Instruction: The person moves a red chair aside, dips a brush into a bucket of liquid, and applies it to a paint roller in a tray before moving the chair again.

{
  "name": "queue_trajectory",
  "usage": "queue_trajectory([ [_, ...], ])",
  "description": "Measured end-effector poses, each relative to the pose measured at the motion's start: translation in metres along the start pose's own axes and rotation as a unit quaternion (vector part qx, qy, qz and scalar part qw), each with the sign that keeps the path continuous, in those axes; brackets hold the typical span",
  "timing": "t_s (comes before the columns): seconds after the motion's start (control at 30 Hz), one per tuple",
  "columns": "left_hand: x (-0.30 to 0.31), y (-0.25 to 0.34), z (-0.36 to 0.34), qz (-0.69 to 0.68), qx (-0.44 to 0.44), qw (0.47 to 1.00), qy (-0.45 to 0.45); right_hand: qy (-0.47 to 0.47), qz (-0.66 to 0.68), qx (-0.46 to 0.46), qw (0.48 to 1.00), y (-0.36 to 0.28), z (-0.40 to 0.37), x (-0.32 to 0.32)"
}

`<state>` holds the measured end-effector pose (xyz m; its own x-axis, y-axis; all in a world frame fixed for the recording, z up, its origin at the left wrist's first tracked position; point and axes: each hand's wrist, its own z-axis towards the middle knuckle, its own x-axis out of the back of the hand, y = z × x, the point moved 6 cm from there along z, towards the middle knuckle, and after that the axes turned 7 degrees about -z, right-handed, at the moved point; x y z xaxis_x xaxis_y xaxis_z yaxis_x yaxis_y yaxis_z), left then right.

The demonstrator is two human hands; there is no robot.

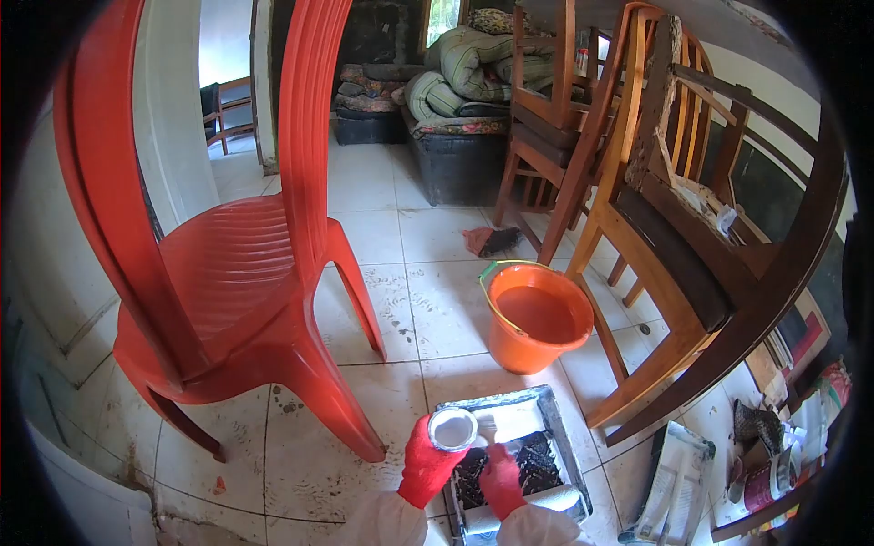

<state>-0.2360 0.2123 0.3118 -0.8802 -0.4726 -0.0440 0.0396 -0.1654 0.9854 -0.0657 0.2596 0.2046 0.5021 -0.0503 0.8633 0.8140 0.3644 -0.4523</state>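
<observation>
My left hand [424, 466], in a red glove, is closed around a small white cup [452, 428], held upright with its opening toward me. Whitish content shows inside it. My right hand [500, 475], also gloved in red, is closed on a paintbrush [488, 426] whose pale bristles point away from me, just right of the cup. Both hands are over a paint tray [554, 420] on the floor. White paint [512, 419] covers its far end, and a dark, streaked surface shows in its middle. A white paint roller [552, 500] lies across the near end, partly behind my right sleeve.
A red plastic chair [218, 246] stands at left. An orange bucket [539, 318] of reddish liquid sits beyond the tray. Wooden chairs [669, 246] are stacked at right. A second tray [672, 482] lies near clutter, and a dark red cloth [492, 240] is farther off.
</observation>
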Motion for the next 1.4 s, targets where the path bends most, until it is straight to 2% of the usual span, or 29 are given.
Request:
queue_trajectory([
  [0.17, -0.004, -0.002, -0.002, -0.028, -0.007, 1.000, 0.001, 0.008, 0.033, 0.132, 0.991, -0.036, -0.026, 0.023],
  [0.27, -0.004, 0.002, -0.002, -0.035, -0.008, 0.999, -0.007, -0.034, 0.000, 0.139, 0.990, -0.016, -0.033, 0.032],
  [0.37, -0.004, 0.000, -0.003, -0.026, 0.015, 0.999, -0.013, -0.113, -0.049, 0.077, 0.989, 0.017, -0.024, 0.047],
  [0.47, -0.005, 0.010, -0.004, -0.018, 0.023, 0.999, -0.019, -0.017, -0.011, 0.043, 0.999, 0.056, -0.009, 0.062],
  [0.57, -0.007, 0.010, -0.005, -0.055, 0.047, 0.997, -0.022, 0.028, -0.043, -0.006, 0.999, 0.079, 0.009, 0.067],
  [0.67, -0.008, 0.008, -0.004, -0.003, -0.047, 0.999, -0.014, 0.059, -0.029, -0.016, 0.998, 0.091, 0.025, 0.050],
  [0.7, -0.008, 0.007, -0.004, 0.006, -0.048, 0.999, -0.014, 0.066, -0.014, -0.017, 0.998, 0.091, 0.028, 0.045],
  [0.77, -0.009, 0.009, -0.004, 0.024, -0.051, 0.998, -0.013, 0.032, -0.045, -0.041, 0.998, 0.080, 0.030, 0.026],
  [0.8, -0.010, 0.007, -0.003, 0.008, -0.018, 1.000, -0.018, 0.015, -0.060, -0.053, 0.997, 0.071, 0.029, 0.018],
  [0.87, -0.011, 0.005, -0.005, -0.023, 0.046, 0.998, -0.026, 0.034, -0.034, 0.003, 0.999, 0.045, 0.020, 0.007],
  [0.97, -0.010, 0.003, -0.007, -0.051, 0.073, 0.996, -0.026, 0.023, -0.018, 0.075, 0.997, 0.004, 0.003, 0.007],
  [1.07, -0.009, -0.013, -0.006, 0.011, 0.008, 1.000, -0.023, 0.000, 0.022, 0.120, 0.993, -0.016, -0.010, 0.024],
  [1.1, -0.010, -0.018, -0.007, 0.004, 0.009, 1.000, -0.023, -0.006, 0.041, 0.132, 0.990, -0.021, -0.011, 0.030],
  [1.2, -0.012, -0.026, -0.007, -0.007, 0.009, 1.000, -0.026, -0.080, 0.071, 0.006, 0.994, -0.005, -0.011, 0.059],
  [1.3, -0.019, -0.028, -0.008, 0.010, 0.000, 0.999, -0.039, -0.117, 0.211, -0.167, 0.956, -0.004, -0.009, 0.115],
  [1.4, -0.028, -0.034, -0.009, 0.030, -0.007, 0.998, -0.052, -0.071, 0.307, -0.203, 0.927, 0.012, -0.006, 0.153],
])
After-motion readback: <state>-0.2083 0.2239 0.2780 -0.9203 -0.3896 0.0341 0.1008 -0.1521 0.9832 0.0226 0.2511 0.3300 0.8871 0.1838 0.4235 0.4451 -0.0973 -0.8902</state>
